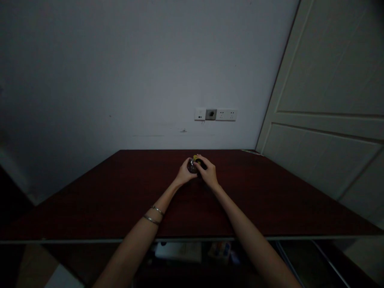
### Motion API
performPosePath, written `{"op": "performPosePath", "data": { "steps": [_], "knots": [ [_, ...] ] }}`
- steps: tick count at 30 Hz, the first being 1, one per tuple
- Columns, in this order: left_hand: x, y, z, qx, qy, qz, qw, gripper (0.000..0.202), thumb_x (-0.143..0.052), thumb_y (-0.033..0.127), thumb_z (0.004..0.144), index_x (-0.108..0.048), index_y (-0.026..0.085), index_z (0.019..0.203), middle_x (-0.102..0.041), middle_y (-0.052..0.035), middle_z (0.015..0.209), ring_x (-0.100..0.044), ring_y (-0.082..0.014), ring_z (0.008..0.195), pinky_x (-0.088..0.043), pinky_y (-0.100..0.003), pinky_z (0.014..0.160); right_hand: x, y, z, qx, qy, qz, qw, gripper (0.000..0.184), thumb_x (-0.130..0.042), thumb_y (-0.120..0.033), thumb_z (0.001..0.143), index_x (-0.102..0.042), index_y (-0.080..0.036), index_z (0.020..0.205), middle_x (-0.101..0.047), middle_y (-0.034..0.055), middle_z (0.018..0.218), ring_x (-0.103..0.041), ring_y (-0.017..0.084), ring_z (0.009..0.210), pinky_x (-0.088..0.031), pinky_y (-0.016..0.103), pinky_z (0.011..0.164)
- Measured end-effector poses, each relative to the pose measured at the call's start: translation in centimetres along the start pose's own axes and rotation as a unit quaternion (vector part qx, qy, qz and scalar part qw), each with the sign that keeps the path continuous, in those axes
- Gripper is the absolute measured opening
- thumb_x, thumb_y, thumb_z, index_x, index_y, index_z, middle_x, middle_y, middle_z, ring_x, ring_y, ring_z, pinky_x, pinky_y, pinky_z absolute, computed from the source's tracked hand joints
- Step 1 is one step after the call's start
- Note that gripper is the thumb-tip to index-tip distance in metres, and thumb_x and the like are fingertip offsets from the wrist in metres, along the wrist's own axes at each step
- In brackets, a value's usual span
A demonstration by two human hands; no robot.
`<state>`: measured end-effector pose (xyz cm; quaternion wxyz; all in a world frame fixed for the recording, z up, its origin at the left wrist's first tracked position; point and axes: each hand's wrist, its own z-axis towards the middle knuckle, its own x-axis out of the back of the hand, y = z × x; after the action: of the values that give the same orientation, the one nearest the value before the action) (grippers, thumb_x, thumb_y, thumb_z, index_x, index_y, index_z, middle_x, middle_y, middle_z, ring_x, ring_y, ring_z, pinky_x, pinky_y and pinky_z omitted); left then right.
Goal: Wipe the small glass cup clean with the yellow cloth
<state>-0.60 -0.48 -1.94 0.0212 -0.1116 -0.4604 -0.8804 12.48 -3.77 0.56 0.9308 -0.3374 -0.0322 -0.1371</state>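
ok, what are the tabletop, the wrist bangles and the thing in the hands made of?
The tabletop: dark red-brown with faint grain streaks, low sheen; probably wood veneer or laminate. The bangles: thin, silvery, glinting; likely metal. The small object between left hand and right hand: dark, glossy, a yellow bit; too dim to tell.

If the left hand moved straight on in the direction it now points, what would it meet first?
The small dark-and-yellow object, which the left hand already seems to hold; the depth is unclear.
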Motion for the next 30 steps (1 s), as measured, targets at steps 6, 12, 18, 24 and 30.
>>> {"op": "performPosePath", "data": {
  "steps": [6, 12, 18, 24, 30],
  "knots": [
    [0.0, 1.2, -0.4, -0.014, -0.045, 0.024, 0.999, 0.081, -0.075, 0.017, 0.047, -0.042, 0.011, 0.121, -0.053, -0.0118, 0.116, -0.048, -0.0255, 0.11, -0.036, -0.039, 0.097, 0.5, 0.7, 0.5, -0.108, 0.012, 0.038, 0.993, 0.035, -0.055, -0.042, 0.074, -0.059, -0.019, 0.1, -0.064, 0.0057, 0.103, -0.058, 0.019, 0.096, -0.043, 0.031, 0.088],
    [0.1, 0.3, 0.1, 0.024, -0.033, -0.03, 0.999, 0.077, -0.073, 0.016, 0.049, -0.042, 0.011, 0.12, -0.056, -0.0109, 0.112, -0.054, -0.0232, 0.101, -0.042, -0.036, 0.09, 0.3, -0.9, -0.4, -0.013, -0.019, 0.02, 1.0, 0.029, -0.057, -0.037, 0.074, -0.06, -0.023, 0.098, -0.059, 0.0043, 0.115, -0.048, 0.021, 0.114, -0.034, 0.036, 0.1],
    [0.3, 0.4, 0.2, 0.016, -0.044, -0.067, 0.997, 0.082, -0.073, 0.014, 0.048, -0.04, 0.009, 0.123, -0.054, -0.0133, 0.117, -0.053, -0.0242, 0.105, -0.039, -0.038, 0.094, 0.3, -0.6, -0.3, -0.002, -0.014, 0.022, 1.0, 0.028, -0.054, -0.036, 0.077, -0.06, -0.023, 0.101, -0.059, 0.0037, 0.115, -0.05, 0.019, 0.113, -0.034, 0.034, 0.1],
    [0.2, 0.7, 0.0, 0.018, -0.07, -0.052, 0.996, 0.085, -0.076, 0.016, 0.046, -0.041, 0.01, 0.124, -0.055, -0.0118, 0.115, -0.052, -0.0236, 0.105, -0.039, -0.038, 0.094, 0.4, 0.0, 0.1, -0.055, 0.003, 0.027, 0.998, 0.03, -0.05, -0.038, 0.079, -0.059, -0.021, 0.101, -0.062, 0.0051, 0.108, -0.056, 0.018, 0.102, -0.04, 0.031, 0.093],
    [0.0, 0.3, 0.2, 0.034, -0.047, -0.095, 0.994, 0.072, -0.072, 0.015, 0.05, -0.046, 0.008, 0.117, -0.057, -0.014, 0.113, -0.056, -0.0223, 0.099, -0.042, -0.035, 0.089, 0.5, -1.2, -0.7, 0.047, -0.085, -0.01, 0.995, 0.023, -0.054, -0.031, 0.077, -0.062, -0.024, 0.098, -0.059, 0.0028, 0.113, -0.044, 0.02, 0.118, -0.031, 0.037, 0.102]
  ]
}}
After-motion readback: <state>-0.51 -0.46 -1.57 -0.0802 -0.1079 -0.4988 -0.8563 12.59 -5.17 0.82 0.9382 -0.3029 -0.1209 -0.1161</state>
